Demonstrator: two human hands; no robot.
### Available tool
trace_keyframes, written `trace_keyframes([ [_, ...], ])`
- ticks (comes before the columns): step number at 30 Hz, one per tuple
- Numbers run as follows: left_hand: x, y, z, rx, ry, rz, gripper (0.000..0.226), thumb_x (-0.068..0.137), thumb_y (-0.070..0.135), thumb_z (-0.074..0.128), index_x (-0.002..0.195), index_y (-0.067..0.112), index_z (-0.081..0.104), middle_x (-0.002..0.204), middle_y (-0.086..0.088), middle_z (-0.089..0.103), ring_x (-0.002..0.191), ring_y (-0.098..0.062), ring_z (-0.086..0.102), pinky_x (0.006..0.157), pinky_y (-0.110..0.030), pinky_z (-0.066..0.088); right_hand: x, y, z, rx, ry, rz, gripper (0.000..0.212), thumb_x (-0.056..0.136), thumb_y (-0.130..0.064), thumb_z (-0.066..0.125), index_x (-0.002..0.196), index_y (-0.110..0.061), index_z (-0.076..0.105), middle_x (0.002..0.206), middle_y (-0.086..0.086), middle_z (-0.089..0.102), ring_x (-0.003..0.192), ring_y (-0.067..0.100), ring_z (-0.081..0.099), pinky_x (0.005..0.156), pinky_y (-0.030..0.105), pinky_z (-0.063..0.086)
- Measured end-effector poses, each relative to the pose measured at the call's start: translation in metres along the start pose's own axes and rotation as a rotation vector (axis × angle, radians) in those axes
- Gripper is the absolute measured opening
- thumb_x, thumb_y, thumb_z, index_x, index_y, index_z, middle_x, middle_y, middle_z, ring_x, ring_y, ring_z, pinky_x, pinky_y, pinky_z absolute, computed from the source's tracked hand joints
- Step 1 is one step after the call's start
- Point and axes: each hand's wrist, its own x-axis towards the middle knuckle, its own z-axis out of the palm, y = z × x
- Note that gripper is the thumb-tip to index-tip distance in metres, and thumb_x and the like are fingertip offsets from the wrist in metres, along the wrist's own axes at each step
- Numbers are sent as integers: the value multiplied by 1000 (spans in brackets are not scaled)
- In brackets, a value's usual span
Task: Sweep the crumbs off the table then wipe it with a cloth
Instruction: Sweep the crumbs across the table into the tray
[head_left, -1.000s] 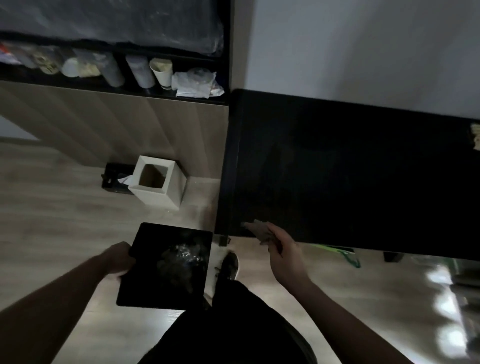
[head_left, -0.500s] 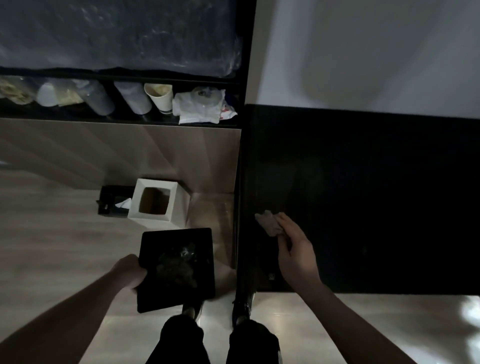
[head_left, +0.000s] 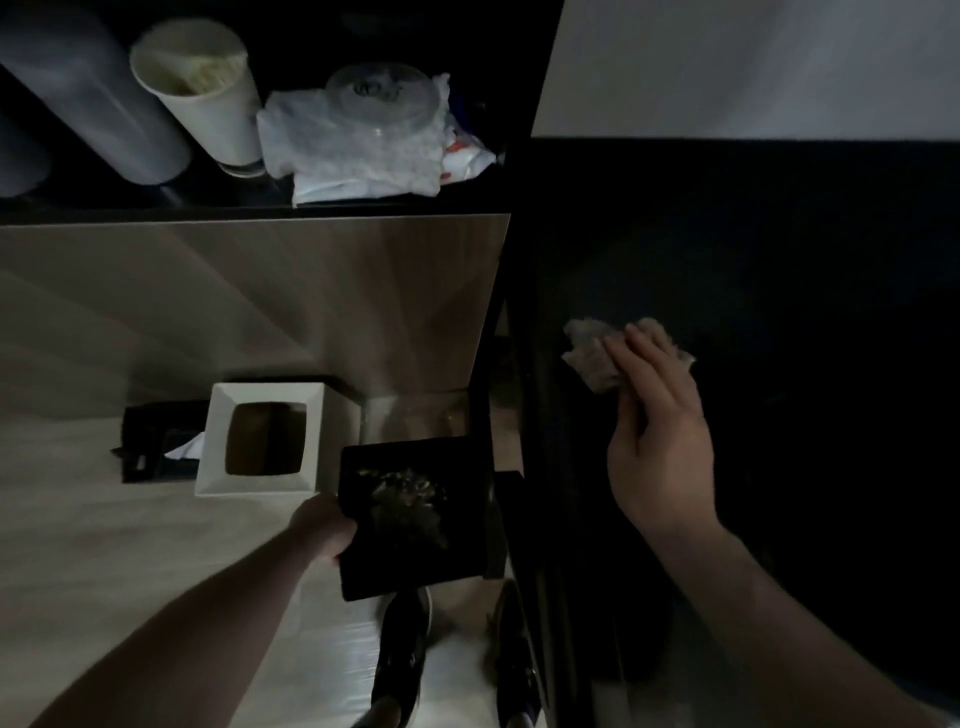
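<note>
The black table (head_left: 753, 291) fills the right half of the frame, its left edge running top to bottom just right of centre, and most of the dark top is left bare around the hand. A crumpled greyish cloth (head_left: 592, 358) is pressed flat near that left edge by the right hand (head_left: 660, 441), fingers laid over it, not curled shut. Lower centre, a black tray (head_left: 415, 519) is gripped at its left rim by the left hand (head_left: 324, 525), right beside the table edge, with a pale heap of crumbs (head_left: 410, 493) sitting on it. A white square bin (head_left: 262, 439) is seen just left of the tray, open-topped. No writing can be read, way too dark.
</note>
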Motion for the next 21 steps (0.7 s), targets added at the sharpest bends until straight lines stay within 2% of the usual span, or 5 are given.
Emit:
trace_keyframes([
  [3,33,10,11,-85,-15,-6,9,96,15,55,96,12,64,82,-5,67,66,-19,65,48,-27,51,-1,3,17,-136,35,-28,47,104,-8,49,149,-22,54,160,-2,46,157,19,25,127,48,25],
  [6,72,13,24,-248,-53,-57,11,97,10,54,100,7,64,91,-17,68,74,-32,70,39,-28,49,-1,5,21,-188,64,-34,48,104,-10,51,149,-24,54,159,-4,46,157,19,26,128,44,23],
  [9,106,16,39,-330,-101,-86,19,99,6,52,114,0,62,100,-22,66,73,-32,65,37,-28,49,0,6,24,-226,74,-20,49,104,-13,47,150,-29,52,160,-9,44,157,14,23,127,35,18],
  [17,164,15,64,-422,-148,-106,24,103,6,47,119,-7,59,82,-18,61,65,-29,61,53,-39,58,-1,5,26,-203,64,13,52,103,-14,49,150,-35,51,160,-17,41,157,7,20,125,43,20],
  [21,176,9,66,-334,-98,-69,17,101,16,52,107,5,62,86,-16,67,72,-29,68,59,-39,60,-2,6,27,-190,72,0,51,103,-15,51,150,-36,51,159,-18,42,156,7,21,126,47,22],
])
